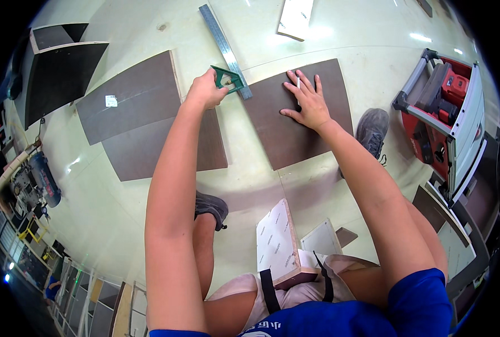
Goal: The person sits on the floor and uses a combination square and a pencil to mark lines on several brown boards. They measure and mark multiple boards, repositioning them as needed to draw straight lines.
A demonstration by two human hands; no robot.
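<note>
My left hand (203, 90) is closed round the green head of a combination square (222, 42). Its steel blade slants up and away to the left, and its near end meets the upper left edge of a dark brown board (306, 129). My right hand (308, 104) lies on that board, fingers spread. A slim white pen-like stick (299, 84) is tucked between the fingers; its far end is hidden. Left of it, overlapping brown boards (137, 101) lie on the floor, one bearing a small white label (110, 101).
A red-and-grey tool case (444, 106) stands at the right, beside my shoe (372, 130). A black-faced cabinet piece (64, 73) is at the far left. White-faced panel pieces (275, 241) stand between my legs. Another white piece (295, 19) lies on the far floor.
</note>
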